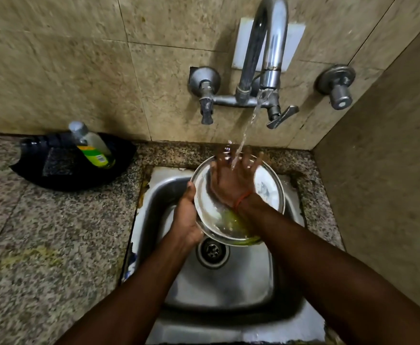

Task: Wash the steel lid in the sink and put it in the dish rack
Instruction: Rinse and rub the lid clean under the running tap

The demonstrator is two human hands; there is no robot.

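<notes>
**Currently catalogued: steel lid under rinse, sink station**

Head view. Steel lid (268, 188): held tilted over the sink (228, 282), above the drain (212, 251), its hollow face turned up toward the camera. Left hand (186, 217): fingers curled closed around the lid's left rim, thumb lying on the inner edge, the lid being carried by this grip. Right hand (231, 183): laid flat inside the lid with fingers spread, blurred at the tips; nothing is pinched by it. Water stream (247, 130): delivered from the tap (268, 46) onto the back of the right hand and the lid's upper part. Yellow-green residue (231, 220): pooled at the lid's low edge, just beside the right wrist.

Handling note: the step is judged to be rubbing under running water. The tilt is best kept so that residue is carried off the low rim; the spread palm should be swept down to that pool while the left grip is held firm, the wet steel being slippery.

Soap bottle (91, 148): lying in a black tray (42, 170) on the desk (42, 232), well apart. No dish rack is seen.
</notes>
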